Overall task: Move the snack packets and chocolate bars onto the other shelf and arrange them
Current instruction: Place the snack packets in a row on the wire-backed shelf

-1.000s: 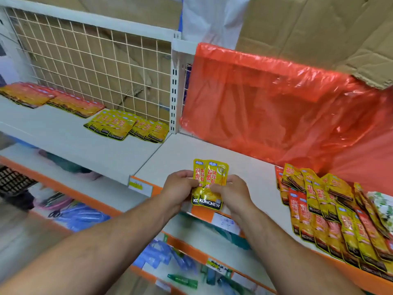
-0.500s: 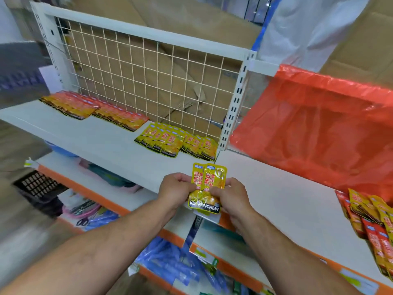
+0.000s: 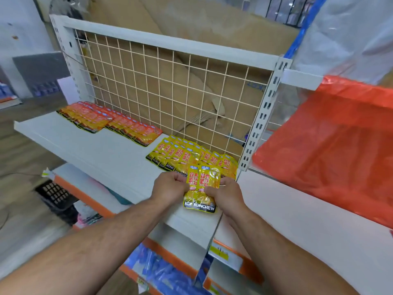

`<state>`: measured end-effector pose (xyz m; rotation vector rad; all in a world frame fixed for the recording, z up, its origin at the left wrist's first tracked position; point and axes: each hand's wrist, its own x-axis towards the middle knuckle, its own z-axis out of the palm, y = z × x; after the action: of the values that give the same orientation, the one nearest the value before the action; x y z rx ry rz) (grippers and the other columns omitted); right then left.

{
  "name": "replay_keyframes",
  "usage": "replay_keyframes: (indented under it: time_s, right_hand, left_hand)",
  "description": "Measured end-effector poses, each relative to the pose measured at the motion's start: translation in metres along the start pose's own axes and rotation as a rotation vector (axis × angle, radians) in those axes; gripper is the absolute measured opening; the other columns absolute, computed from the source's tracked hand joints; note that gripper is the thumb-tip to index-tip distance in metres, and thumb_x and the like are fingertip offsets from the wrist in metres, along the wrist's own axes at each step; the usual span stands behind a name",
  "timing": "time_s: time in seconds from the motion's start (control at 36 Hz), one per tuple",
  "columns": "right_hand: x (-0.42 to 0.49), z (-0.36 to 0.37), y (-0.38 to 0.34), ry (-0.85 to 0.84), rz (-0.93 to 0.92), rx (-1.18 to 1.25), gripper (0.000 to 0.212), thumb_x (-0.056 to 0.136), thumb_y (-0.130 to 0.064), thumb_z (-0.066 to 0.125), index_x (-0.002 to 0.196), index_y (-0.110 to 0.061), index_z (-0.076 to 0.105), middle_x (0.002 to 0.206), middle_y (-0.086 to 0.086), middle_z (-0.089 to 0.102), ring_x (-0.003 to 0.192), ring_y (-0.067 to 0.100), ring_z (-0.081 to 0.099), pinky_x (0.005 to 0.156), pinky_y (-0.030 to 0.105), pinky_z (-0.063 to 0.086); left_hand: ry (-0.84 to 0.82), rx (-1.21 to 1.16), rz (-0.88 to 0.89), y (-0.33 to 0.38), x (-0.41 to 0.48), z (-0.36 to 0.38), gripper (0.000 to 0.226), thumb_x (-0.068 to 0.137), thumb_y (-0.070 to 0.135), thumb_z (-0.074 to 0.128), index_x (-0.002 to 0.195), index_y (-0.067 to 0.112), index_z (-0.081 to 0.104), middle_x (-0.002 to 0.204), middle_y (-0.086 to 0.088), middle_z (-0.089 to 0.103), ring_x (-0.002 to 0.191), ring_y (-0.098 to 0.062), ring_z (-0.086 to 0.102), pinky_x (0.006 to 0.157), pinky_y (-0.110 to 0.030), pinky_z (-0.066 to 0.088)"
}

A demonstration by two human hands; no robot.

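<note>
Bare front strip of the white shelf [image 3: 91, 150]; packet rows [image 3: 176, 155] and wire grid [image 3: 170, 92] behind.

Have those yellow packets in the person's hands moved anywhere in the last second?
Yes. The yellow packets have gone left past the upright post, from over the right shelf to over the left shelf, near the yellow row.

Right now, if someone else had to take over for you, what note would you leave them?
Left hand and right hand: both pinch the held packets, above the shelf near its front right corner.
Done: orange rows and a yellow row lie along the shelf's back.
Left: probably add the held packets to the yellow row; other stock is out of view.
</note>
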<state>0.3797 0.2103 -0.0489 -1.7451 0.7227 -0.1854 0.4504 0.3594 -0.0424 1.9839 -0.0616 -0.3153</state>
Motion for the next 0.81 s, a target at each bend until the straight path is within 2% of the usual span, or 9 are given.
replay_keyframes:
  time_s: [0.11,0.14,0.19,0.31,0.39,0.44,0.56,0.67,0.81]
  right_hand:
    - [0.017,0.003,0.001,-0.013,0.021,-0.044,0.040,0.080,-0.018,0.079,0.114,-0.007,0.060,0.111,0.011,0.066,0.075,0.018,0.065,0.054,0.025,0.043]
    - [0.020,0.002,0.002,-0.010,0.021,-0.048,0.036,0.080,-0.016,0.078,0.110,-0.006,0.061,0.108,0.012,0.066,0.076,0.019,0.064,0.054,0.025,0.043]
    - [0.026,0.002,0.002,0.005,0.017,-0.069,0.021,0.079,-0.012,0.075,0.089,-0.011,0.057,0.090,0.012,0.063,0.071,0.022,0.060,0.056,0.028,0.044]
    - [0.041,0.008,-0.001,0.068,0.021,-0.104,0.038,0.076,-0.008,0.074,0.065,-0.022,0.041,0.061,-0.005,0.047,0.062,0.023,0.055,0.059,0.032,0.040]
    - [0.050,0.014,-0.004,0.135,0.029,-0.115,0.039,0.074,-0.013,0.076,0.068,-0.020,0.038,0.068,0.000,0.046,0.065,0.021,0.048,0.063,0.034,0.039]
    - [0.053,0.018,-0.009,0.162,0.042,-0.120,0.037,0.074,-0.013,0.075,0.072,-0.020,0.039,0.073,0.003,0.045,0.066,0.020,0.043,0.060,0.033,0.035]
    - [0.060,0.027,-0.014,0.199,0.079,-0.092,0.041,0.073,-0.012,0.075,0.070,-0.022,0.035,0.069,0.002,0.039,0.063,0.019,0.041,0.058,0.033,0.033]
    - [0.066,0.031,-0.016,0.258,0.115,-0.055,0.042,0.074,-0.011,0.076,0.068,-0.022,0.036,0.064,-0.002,0.037,0.060,0.020,0.042,0.059,0.033,0.038]
    - [0.069,0.038,-0.011,0.317,0.161,-0.006,0.036,0.058,-0.021,0.077,0.067,-0.025,0.042,0.068,0.003,0.048,0.057,0.023,0.054,0.070,0.056,0.055]
  left_hand:
    - [-0.002,0.040,-0.002,0.000,0.017,0.002,0.015,0.071,0.009,0.079,0.067,0.018,0.068,0.067,0.001,0.068,0.064,-0.018,0.063,0.070,-0.032,0.055]
    - [-0.004,0.050,-0.002,0.000,0.020,0.003,0.015,0.071,0.009,0.079,0.067,0.018,0.068,0.067,0.001,0.068,0.065,-0.019,0.063,0.071,-0.032,0.055]
    - [-0.008,0.088,0.013,0.001,0.028,0.004,0.015,0.072,0.010,0.079,0.066,0.018,0.067,0.070,0.003,0.069,0.070,-0.017,0.065,0.071,-0.028,0.053]
    - [-0.041,0.131,0.042,0.007,0.051,0.006,0.020,0.073,0.008,0.078,0.063,0.018,0.065,0.072,0.005,0.068,0.079,-0.017,0.066,0.072,-0.024,0.049]
    - [-0.084,0.160,0.073,0.010,0.071,0.007,0.026,0.073,0.007,0.078,0.057,0.018,0.061,0.065,0.007,0.063,0.085,-0.023,0.069,0.075,-0.026,0.051]
    - [-0.101,0.172,0.085,0.013,0.082,0.007,0.023,0.075,0.008,0.077,0.060,0.019,0.062,0.072,0.006,0.067,0.086,-0.020,0.069,0.074,-0.024,0.050]
    - [-0.123,0.205,0.108,0.016,0.107,0.008,0.022,0.078,0.010,0.077,0.065,0.022,0.063,0.085,0.003,0.070,0.089,-0.017,0.066,0.080,-0.025,0.051]
    - [-0.147,0.254,0.141,0.015,0.127,0.009,0.019,0.077,0.012,0.078,0.068,0.021,0.064,0.088,0.000,0.073,0.089,-0.019,0.067,0.075,-0.024,0.049]
    - [-0.187,0.325,0.226,0.010,0.142,0.008,0.020,0.078,0.011,0.072,0.067,0.022,0.059,0.089,0.002,0.071,0.088,-0.019,0.065,0.072,-0.023,0.045]
